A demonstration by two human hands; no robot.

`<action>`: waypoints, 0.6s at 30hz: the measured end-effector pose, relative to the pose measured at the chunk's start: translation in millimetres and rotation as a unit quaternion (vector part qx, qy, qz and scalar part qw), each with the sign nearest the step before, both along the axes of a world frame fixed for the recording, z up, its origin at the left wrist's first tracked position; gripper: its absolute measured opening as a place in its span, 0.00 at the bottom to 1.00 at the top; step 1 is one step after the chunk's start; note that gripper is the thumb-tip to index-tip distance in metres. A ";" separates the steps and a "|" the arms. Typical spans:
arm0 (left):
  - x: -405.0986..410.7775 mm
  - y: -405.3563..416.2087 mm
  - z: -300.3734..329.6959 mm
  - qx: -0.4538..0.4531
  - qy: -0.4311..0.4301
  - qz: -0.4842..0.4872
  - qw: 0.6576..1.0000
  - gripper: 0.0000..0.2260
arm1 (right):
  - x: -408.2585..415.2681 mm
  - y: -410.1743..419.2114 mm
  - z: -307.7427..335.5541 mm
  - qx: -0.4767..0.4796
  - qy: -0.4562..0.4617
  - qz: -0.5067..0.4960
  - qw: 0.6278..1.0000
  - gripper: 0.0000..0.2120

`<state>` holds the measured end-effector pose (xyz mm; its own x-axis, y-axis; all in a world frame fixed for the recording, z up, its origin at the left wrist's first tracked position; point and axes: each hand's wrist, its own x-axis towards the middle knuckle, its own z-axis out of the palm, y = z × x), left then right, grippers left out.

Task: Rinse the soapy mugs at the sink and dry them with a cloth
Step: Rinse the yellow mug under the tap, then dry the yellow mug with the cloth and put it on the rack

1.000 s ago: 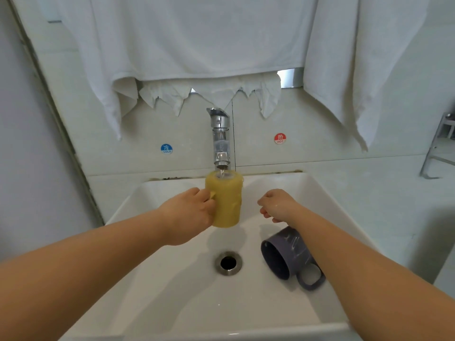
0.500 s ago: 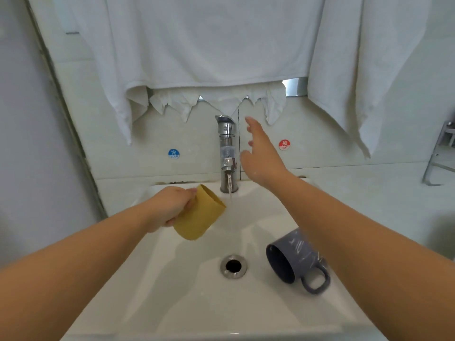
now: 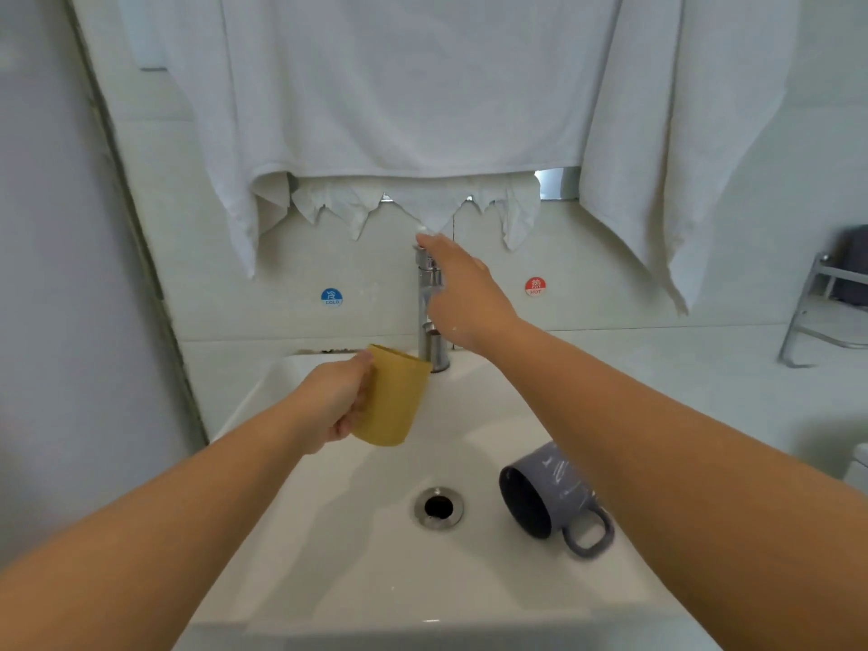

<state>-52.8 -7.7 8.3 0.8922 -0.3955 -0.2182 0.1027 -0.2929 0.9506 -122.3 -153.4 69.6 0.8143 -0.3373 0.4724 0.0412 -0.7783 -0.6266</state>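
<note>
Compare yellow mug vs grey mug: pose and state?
The yellow mug is gripped by the left hand in the air beside the faucet; the grey mug lies untouched on its side in the sink. The grey mug's handle shows; the yellow mug's doesn't. Both sit over the basin.

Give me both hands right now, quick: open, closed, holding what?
Left hand: closed, holding the yellow mug over the sink.
Right hand: open, fingers straight, reaching onto the top of the tap; holding nothing.
</note>
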 end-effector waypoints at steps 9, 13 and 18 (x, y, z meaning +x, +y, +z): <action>-11.8 6.4 13.6 0.171 -0.350 -0.103 0.915 0.17 | -30.0 -20.0 -29.6 0.084 0.085 -0.098 0.988 0.28; -21.9 16.3 17.5 0.360 -0.516 -0.179 0.757 0.13 | -48.2 -27.9 -37.6 0.107 0.113 -0.123 0.980 0.23; -30.4 31.8 3.4 0.532 -0.642 -0.223 0.505 0.10 | -76.8 -27.2 -40.9 0.098 0.132 -0.146 0.975 0.20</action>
<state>-83.1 24.2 11.8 0.4425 -0.8878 0.1260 -0.7001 -0.4299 -0.5701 -199.1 -180.6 28.8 0.7544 -0.6361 0.1620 -0.3478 -0.5967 -0.7231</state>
